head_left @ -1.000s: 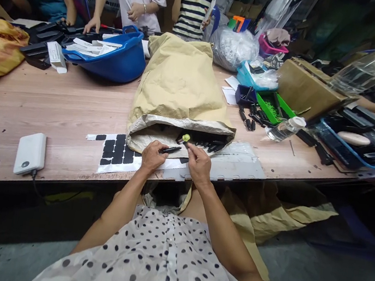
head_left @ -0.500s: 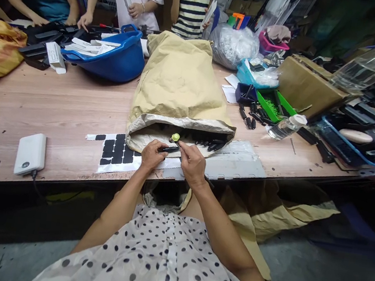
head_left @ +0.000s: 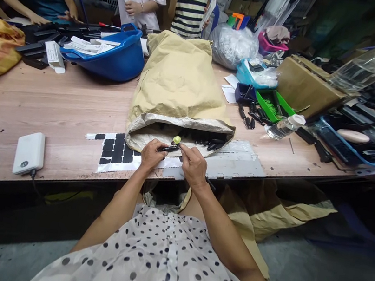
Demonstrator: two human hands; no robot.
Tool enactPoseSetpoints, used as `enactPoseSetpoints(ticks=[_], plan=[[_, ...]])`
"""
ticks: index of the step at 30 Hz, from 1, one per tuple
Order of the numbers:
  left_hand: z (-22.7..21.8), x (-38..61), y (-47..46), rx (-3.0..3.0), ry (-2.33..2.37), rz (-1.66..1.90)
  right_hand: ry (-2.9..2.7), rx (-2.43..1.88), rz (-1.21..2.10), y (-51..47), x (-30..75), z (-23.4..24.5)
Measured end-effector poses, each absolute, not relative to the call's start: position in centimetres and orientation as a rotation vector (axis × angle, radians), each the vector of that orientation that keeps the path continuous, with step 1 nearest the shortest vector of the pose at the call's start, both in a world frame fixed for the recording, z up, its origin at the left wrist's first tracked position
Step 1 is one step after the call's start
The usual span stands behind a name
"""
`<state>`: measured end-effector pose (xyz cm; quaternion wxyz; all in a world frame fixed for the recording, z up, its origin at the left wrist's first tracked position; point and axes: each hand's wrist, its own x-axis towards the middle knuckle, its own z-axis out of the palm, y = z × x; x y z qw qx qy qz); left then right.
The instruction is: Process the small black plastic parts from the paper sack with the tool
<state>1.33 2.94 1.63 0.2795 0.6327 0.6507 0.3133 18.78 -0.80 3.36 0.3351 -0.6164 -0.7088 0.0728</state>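
Observation:
My left hand (head_left: 152, 155) is closed on a small black elongated part (head_left: 169, 148), held level at the front lip of an open paper sack (head_left: 182, 83). In my right hand (head_left: 194, 164) is a small hammer (head_left: 176, 140) with a round yellow-green face. Its dark handle runs back under the palm, and its head sits just above the black part; I cannot tell whether they touch. Several similar black pieces (head_left: 213, 143) lie inside the sack's mouth. Below my left hand is a white sheet with black stickers (head_left: 118, 149).
A white power bank (head_left: 30, 152) with a cable lies at left. Beyond stands a blue basin (head_left: 114, 61) of white boxes. To the right are a green tray (head_left: 277, 106), a water bottle (head_left: 285, 127) and a cardboard box (head_left: 308, 88). Several people stand or sit across the table.
The hammer head has shifted slightly right and down, close over the black part. My left hand stays put. Across the table, a person's hand has lifted a dark piece.

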Motion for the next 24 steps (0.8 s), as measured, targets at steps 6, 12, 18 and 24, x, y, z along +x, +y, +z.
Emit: enactPoseSetpoints(ticks=[6, 12, 18, 24], plan=[[1.7, 1.5, 2.9, 1.731, 1.772, 0.813, -1.845, -1.659, 0.237, -0.9, 19.1, 2.7], [1.7, 1.7, 2.9, 1.824, 1.803, 0.818, -1.784, -1.650, 0.227, -0.4, 19.7, 3.5], [1.6, 1.4, 2.9, 1.839, 1.774, 0.797, -1.792, -1.617, 0.213, -0.4, 19.6, 3.6], [1.6, 1.4, 2.8, 1.830, 1.775, 0.785, -1.821, -1.603, 0.193, -0.7, 19.1, 3.8]])
